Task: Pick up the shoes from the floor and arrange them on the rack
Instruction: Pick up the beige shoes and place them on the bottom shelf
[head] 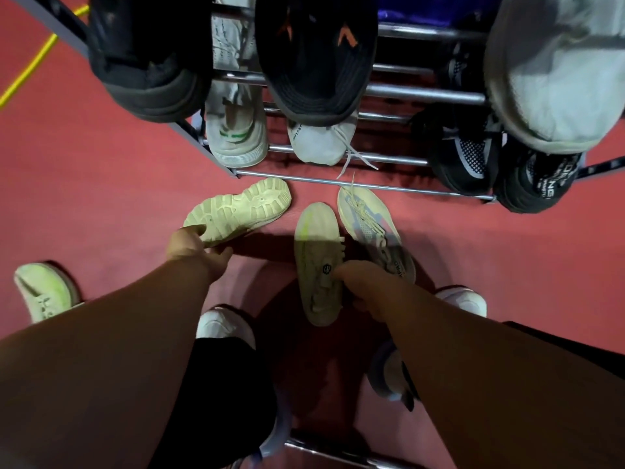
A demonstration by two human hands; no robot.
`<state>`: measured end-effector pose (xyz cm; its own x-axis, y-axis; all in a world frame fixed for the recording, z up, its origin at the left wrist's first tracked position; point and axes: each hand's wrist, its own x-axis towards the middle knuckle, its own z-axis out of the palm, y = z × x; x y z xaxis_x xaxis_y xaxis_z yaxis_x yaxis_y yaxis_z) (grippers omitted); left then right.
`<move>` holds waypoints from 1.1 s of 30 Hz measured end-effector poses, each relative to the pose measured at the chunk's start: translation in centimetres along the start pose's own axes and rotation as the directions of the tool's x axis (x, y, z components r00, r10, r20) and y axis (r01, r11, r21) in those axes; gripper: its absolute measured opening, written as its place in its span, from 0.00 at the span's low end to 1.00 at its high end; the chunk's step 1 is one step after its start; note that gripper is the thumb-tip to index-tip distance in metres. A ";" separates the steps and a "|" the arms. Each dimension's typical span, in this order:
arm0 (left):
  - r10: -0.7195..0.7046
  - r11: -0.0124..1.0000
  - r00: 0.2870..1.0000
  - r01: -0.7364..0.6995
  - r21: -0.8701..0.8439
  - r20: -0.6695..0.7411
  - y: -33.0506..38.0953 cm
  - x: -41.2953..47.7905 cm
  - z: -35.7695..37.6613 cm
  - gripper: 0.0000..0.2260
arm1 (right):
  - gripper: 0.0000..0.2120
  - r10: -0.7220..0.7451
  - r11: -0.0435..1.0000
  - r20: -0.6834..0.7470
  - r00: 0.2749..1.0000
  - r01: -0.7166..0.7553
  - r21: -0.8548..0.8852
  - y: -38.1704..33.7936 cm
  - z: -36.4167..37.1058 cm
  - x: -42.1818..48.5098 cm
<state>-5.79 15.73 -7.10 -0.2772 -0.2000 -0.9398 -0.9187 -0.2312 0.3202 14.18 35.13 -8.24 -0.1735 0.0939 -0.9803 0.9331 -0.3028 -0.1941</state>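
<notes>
Dim, soft, edge-warped, shadowed foreground.

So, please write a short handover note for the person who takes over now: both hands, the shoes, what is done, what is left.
Left hand: grips the sole-up pale shoe at its heel.
Right hand: grips the pale green-streaked shoe.
Laced shoe lies beside it on the floor; another pale shoe lies far left.
Done: rack already holds several shoes.
Left: place both held shoes, then those two.

Glossy metal rack (389, 160), matt red floor (118, 184), ridged rubber sole (240, 208)
</notes>
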 end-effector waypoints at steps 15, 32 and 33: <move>-0.057 0.974 0.988 0.086 -0.208 0.140 0.7 -0.5 0.8 0.30 | 0.23 0.004 0.965 -0.085 0.996 0.018 0.263 -0.8 0.3 1.3; -0.160 0.964 0.963 0.200 -0.174 0.217 -0.3 0.6 5.1 0.28 | 0.12 -0.110 0.870 -0.154 0.982 0.169 0.463 0.2 -1.4 1.7; -0.155 0.966 0.965 0.193 -0.173 0.213 -0.4 0.5 5.4 0.26 | 0.11 -0.116 0.880 -0.158 0.981 0.175 0.442 0.2 -1.4 1.7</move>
<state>-7.06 20.84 -8.36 -0.1849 0.0452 -0.9817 -0.8921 -0.4267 0.1484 14.53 36.56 -9.87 -0.2285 0.2767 -0.9334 0.6511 -0.6694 -0.3578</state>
